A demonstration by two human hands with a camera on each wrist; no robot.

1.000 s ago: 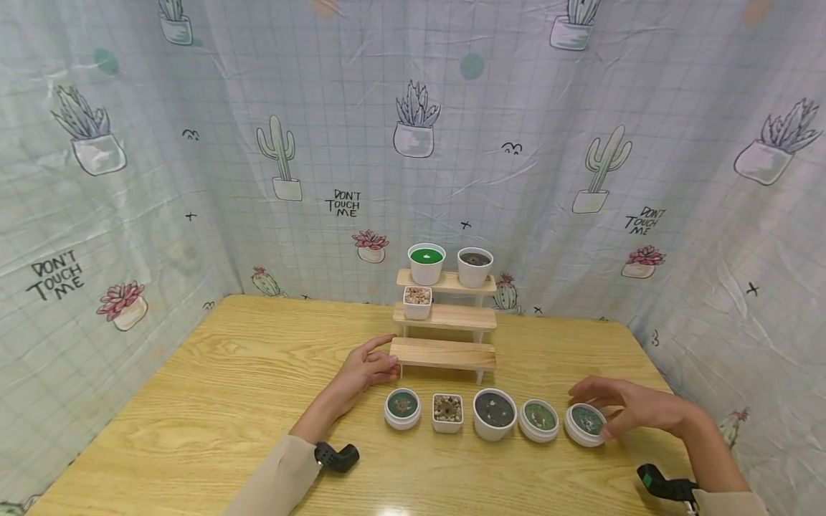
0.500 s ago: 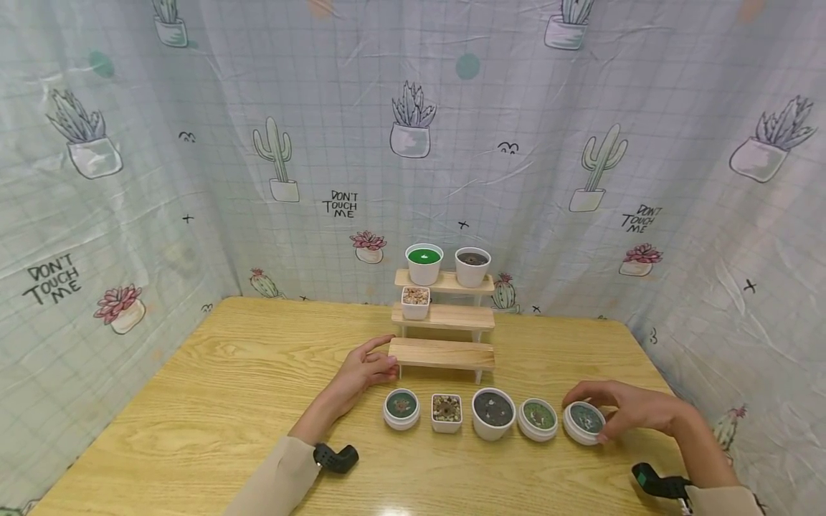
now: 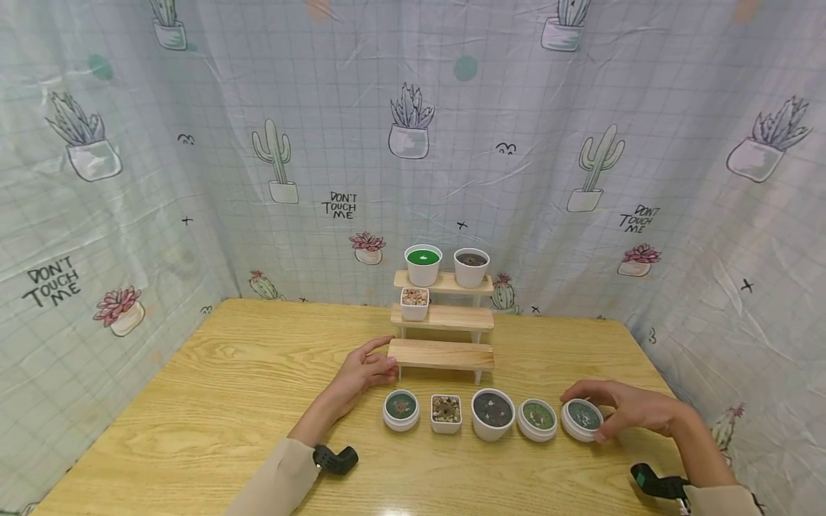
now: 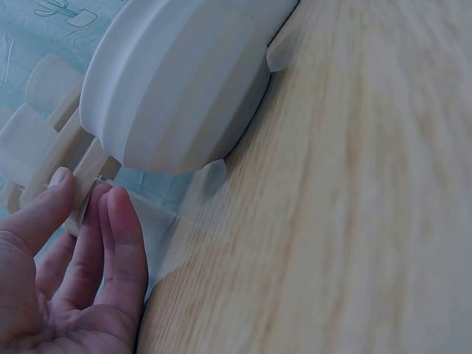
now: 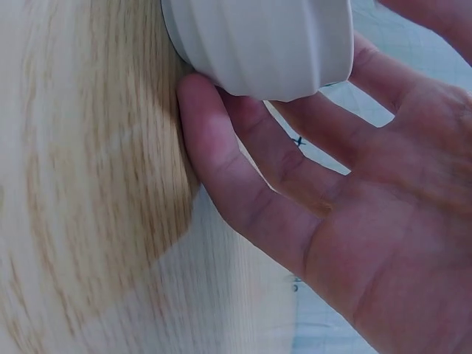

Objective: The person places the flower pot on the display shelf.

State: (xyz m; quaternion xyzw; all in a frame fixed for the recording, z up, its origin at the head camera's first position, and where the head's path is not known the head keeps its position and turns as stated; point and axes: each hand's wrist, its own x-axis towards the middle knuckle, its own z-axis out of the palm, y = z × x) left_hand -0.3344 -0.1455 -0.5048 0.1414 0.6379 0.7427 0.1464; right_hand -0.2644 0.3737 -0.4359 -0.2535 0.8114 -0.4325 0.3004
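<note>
My left hand (image 3: 357, 374) pinches the left end of the lowest step of a three-tier wooden stand (image 3: 442, 352), thumb on top and fingers beneath. At the right end of a row on the table, my right hand (image 3: 635, 410) grips a round white pot (image 3: 581, 430) with a grey-green top; its fingers curve behind the ribbed pot (image 5: 258, 48) in the right wrist view. Just left of it stands a similar pot with a green top (image 3: 537, 421). Further left are a taller dark-topped pot (image 3: 493, 414), a square pebble pot (image 3: 446, 414) and a round green-topped pot (image 3: 401, 411).
On the stand's top step sit a bright-green-topped pot (image 3: 423, 265) and a brown-topped pot (image 3: 472, 268). A square pot of pebbles (image 3: 414, 304) is on the middle step. Cactus-print cloth (image 3: 310, 100) hangs behind the wooden table (image 3: 226, 401) and along its sides.
My right hand has shifted slightly left and closed in around the rightmost pot, which sits a touch nearer its neighbour. The left hand keeps its place at the stand.
</note>
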